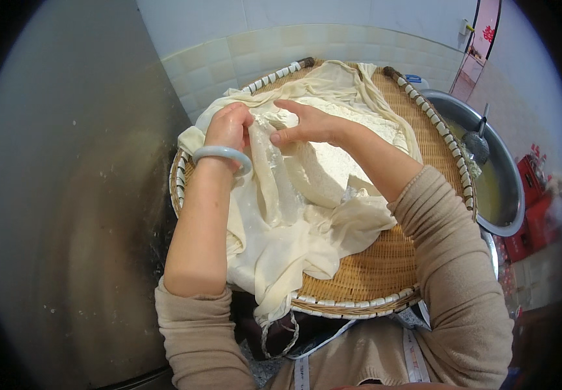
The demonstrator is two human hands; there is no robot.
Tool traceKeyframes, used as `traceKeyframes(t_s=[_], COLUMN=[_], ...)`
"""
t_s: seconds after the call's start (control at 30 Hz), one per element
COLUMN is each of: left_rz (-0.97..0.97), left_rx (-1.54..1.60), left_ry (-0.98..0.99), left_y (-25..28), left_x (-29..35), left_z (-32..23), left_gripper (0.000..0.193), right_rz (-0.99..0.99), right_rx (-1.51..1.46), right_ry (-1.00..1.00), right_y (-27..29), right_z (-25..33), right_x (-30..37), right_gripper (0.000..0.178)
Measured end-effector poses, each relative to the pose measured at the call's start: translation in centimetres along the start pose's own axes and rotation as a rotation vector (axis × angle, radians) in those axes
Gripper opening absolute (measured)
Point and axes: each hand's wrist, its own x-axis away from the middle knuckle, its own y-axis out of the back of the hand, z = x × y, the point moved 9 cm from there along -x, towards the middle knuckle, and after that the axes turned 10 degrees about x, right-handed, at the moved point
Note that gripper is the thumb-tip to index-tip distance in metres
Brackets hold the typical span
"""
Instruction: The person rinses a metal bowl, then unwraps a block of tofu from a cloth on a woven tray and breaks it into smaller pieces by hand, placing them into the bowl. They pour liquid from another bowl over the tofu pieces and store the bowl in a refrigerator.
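A wet, cream-coloured cloth [291,250] lies crumpled over a round woven bamboo tray [365,276]. On the cloth is a broad layer of soft white curd-like stuff [333,166]. My left hand [229,127], a pale bangle at its wrist, is closed on a raised fold of the cloth toward the tray's left side. Facing it, my right hand [310,123] has thumb and forefinger spread beside the fold, with white bits between the two hands. The other right fingers are partly hidden. Part of the cloth hangs over the tray's near edge.
A large metal basin [511,195] with yellowish liquid stands to the right, a ladle-like strainer [476,146] inside it. Red crates [529,211] sit beyond. A tall grey metal panel [79,195] rises close on the left; a tiled wall [333,42] is behind the tray.
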Motion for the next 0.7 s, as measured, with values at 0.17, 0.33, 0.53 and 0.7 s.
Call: traceKeyframes(t_s=[0.17, 0.33, 0.53, 0.7], left_rz=[-0.071, -0.177, 0.243, -0.239], left_rx=[-0.214, -0.591, -1.908, -1.772], left_ry=[-0.003, -0.011, -0.054, -0.120], left_y=[0.5, 3.1, 3.4, 5.3], left_x=[-0.2, -1.4, -0.9, -2.3], left_z=[0.3, 0.0, 1.8, 0.5], left_gripper=[0.008, 0.016, 0.028, 0.041], right_rz=[0.054, -0.091, -0.192, -0.242], right_rx=[-0.045, -0.453, -0.445, -0.324], right_ry=[-0.102, -0.222, -0.154, 0.023], right_y=[0.3, 1.5, 7.5, 15.1], right_z=[-2.8, -6.0, -4.4, -1.2], right_x=[-0.6, -1.0, 2.4, 14.0], right_gripper=[0.061, 0.030, 0.038, 0.044])
